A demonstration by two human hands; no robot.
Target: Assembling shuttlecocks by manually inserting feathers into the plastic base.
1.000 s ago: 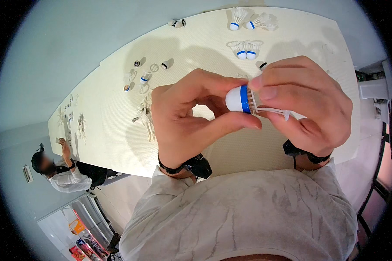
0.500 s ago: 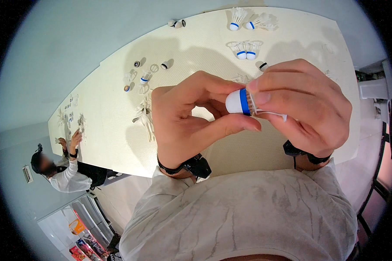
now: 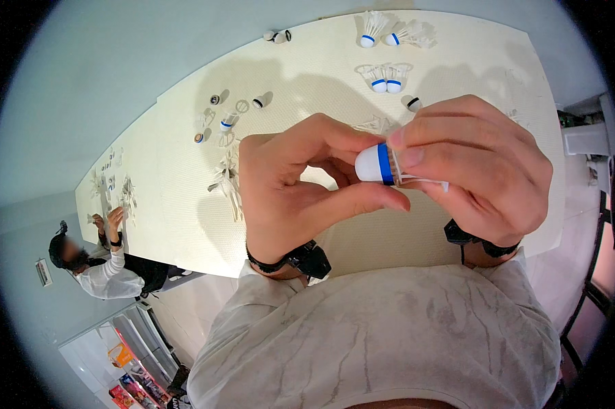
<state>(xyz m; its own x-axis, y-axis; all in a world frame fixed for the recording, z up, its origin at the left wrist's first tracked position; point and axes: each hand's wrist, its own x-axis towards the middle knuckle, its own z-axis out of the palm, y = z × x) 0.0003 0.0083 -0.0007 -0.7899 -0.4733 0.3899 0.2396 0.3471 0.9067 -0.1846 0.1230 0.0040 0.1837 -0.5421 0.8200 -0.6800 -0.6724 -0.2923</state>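
Between my hands, above the table, is a shuttlecock head (image 3: 371, 165), white and rounded with a blue band, its dome facing left. My left hand (image 3: 300, 184) grips the dome between thumb and fingers. Thumb and fingertips of my right hand (image 3: 481, 167) pinch at its open end, where short brownish stubs and a thin white plastic piece (image 3: 423, 180) show. That white piece sticks out below the right fingers. Part of what the right fingers hold is hidden behind them.
Shuttlecocks with feathers (image 3: 372, 34) lie at the far edge, two more (image 3: 387, 83) stand nearer. Loose heads (image 3: 258, 103), a plastic skirt piece (image 3: 226, 124) and a heap of loose feathers (image 3: 229, 178) lie left on the white table (image 3: 184, 170). Another person (image 3: 109, 273) works at the left end.
Both hands keep their hold on the shuttlecock head, which has shifted very slightly. The white plastic piece has tilted a little. The other person's hands have moved slightly.
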